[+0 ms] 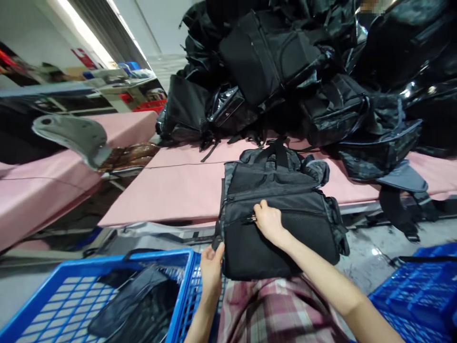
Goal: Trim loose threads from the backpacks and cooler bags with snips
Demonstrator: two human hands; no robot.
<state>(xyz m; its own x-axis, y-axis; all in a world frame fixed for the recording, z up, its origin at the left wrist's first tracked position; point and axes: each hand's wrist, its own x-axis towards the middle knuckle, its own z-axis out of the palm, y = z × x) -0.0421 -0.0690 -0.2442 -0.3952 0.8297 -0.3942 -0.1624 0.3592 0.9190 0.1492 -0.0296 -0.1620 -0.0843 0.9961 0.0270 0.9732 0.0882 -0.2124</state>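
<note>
A black backpack lies front side up, half on my lap and half on the edge of the pink table. My right hand rests on its middle, fingers pinched on the zipper pull of a front pocket. My left hand grips the backpack's lower left corner, holding it in place. Plaid fabric covers my lap below the bag.
A large pile of black backpacks fills the far side of the table. A blue plastic crate with dark pieces inside stands at my left, another blue crate at my right. A second pink table lies to the left.
</note>
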